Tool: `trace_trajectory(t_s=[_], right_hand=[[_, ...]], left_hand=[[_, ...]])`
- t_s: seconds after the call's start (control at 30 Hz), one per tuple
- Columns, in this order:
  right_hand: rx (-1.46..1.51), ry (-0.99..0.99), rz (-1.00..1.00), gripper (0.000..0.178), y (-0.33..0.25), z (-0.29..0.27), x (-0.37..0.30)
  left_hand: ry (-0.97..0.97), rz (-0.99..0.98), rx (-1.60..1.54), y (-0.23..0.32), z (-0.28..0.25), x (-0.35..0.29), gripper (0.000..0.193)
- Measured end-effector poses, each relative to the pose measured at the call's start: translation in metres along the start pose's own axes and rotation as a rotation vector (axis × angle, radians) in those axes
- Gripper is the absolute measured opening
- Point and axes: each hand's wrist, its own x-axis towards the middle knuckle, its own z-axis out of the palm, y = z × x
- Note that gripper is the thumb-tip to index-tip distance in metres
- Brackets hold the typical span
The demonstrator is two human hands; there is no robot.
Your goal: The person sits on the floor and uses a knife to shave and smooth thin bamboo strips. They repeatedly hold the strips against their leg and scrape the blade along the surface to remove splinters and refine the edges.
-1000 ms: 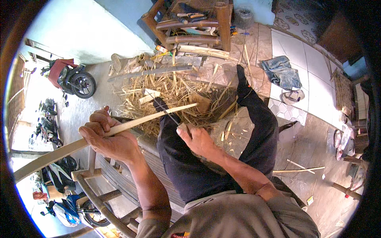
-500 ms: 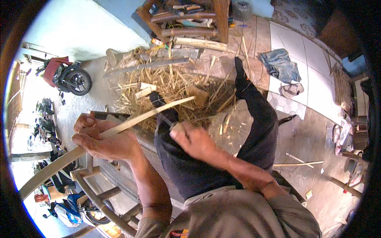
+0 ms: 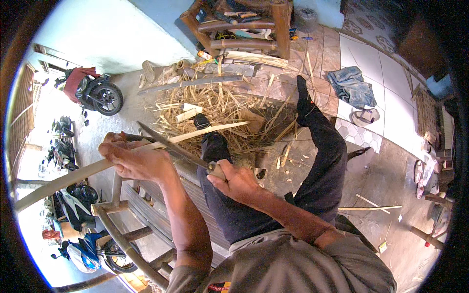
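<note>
My left hand (image 3: 134, 158) is closed around a long, pale bamboo strip (image 3: 61, 184). One end of the strip runs out to the far left, and its narrower end points right over my leg. In my right hand (image 3: 233, 180) is the handle of a long-bladed knife (image 3: 168, 145). Its dark blade slants up and to the left, crossing the strip just right of my left fingers. Whether the edge is biting into the strip, I cannot tell.
A heap of bamboo shavings (image 3: 220, 105) covers the floor around my left foot. Beyond it stands a bamboo table (image 3: 244, 44) with tools. Denim shorts (image 3: 351, 87) lie to the right. A bamboo bench (image 3: 110, 229) is at my left, with motorcycles (image 3: 100, 95) farther off.
The knife blade has swung from beside my leg up and left onto the strip. My left hand, earlier with fingers loosely raised, now wraps round the strip.
</note>
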Motion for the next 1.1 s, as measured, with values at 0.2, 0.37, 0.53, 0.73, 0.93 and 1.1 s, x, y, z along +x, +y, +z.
trace_trajectory(t_s=[0.2, 0.37, 0.53, 0.73, 0.93, 1.1], right_hand=[[-0.059, 0.110, 0.266, 0.047, 0.021, -0.011, -0.013], [0.173, 0.070, -0.147, 0.045, -0.001, -0.023, -0.004], [-0.249, 0.171, 0.132, 0.038, -0.006, -0.037, 0.022], [0.011, 0.080, -0.168, 0.044, 0.013, -0.031, 0.026], [-0.013, -0.067, -0.082, 0.048, 0.011, -0.029, 0.036], [-0.143, 0.133, 0.076, 0.047, 0.021, -0.026, 0.041]], left_hand=[[-0.010, 0.143, -0.112, -0.011, -0.020, 0.003, 0.040], [-0.102, 0.183, -0.072, -0.014, -0.025, -0.018, 0.038], [-0.098, 0.303, -0.008, -0.003, -0.011, -0.025, 0.040], [-0.070, 0.303, 0.109, 0.006, -0.003, -0.021, 0.046], [0.019, 0.186, 0.130, 0.004, -0.008, -0.010, 0.049], [0.037, 0.303, 0.177, -0.001, -0.005, 0.000, 0.056]])
